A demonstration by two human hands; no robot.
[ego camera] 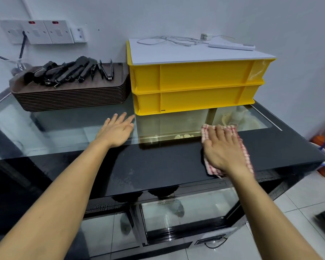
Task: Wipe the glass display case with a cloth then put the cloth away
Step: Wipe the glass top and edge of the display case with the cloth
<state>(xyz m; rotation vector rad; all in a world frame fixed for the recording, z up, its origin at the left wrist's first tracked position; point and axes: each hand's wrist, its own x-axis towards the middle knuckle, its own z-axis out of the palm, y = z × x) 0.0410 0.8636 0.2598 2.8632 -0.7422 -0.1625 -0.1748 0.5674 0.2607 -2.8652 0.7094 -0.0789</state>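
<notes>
Right hand flat, fingers straight, pressing red-checked cloth onto top of glass display case, near right end. Left hand flat on glass, fingers spread, holding nothing. Behind: stacked yellow crates, brown trays bearing black tongs.

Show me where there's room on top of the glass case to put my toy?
Bare glass lies between the left hand and the cloth, before the yellow crates, and along the black front strip. The back is crowded by the brown trays and crates.
</notes>
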